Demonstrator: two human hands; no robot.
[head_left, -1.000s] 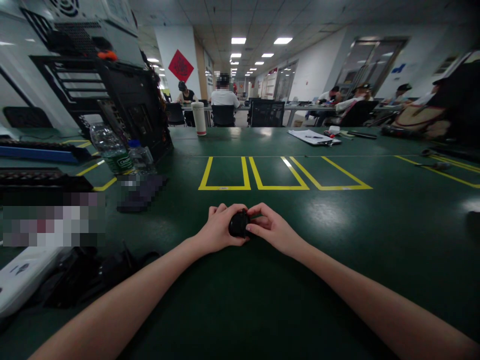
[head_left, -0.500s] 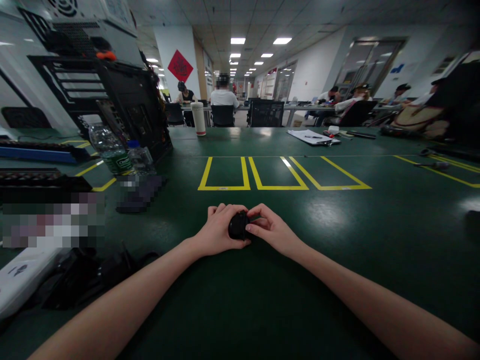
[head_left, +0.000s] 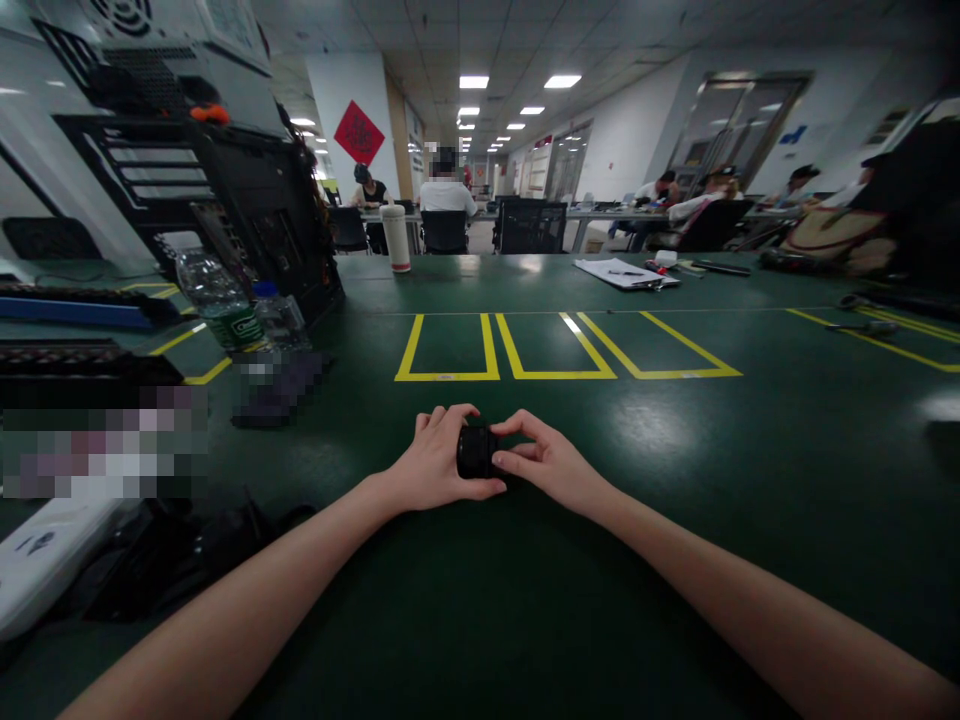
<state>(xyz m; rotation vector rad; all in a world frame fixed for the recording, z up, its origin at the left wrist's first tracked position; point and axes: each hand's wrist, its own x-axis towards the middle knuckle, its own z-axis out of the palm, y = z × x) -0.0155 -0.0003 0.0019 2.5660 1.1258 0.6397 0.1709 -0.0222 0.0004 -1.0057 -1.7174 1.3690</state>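
One view, head: observed left hand point(head_left: 436, 458), index finger and thumb spread, cupping short glossy black cylindrical object point(head_left: 474, 453) nearer than yellow tape outlines point(head_left: 566, 375) on dark green tabletop point(head_left: 480, 600). Observed right hand point(head_left: 551, 462), fingertips nearly closed, pinching object's right end. Unable to confirm tabletop contact.

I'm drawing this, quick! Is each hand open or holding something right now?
Left hand: curved around a small black object; whether it grips can't be told.
Right hand: closed, thumb and finger on that object's right end.
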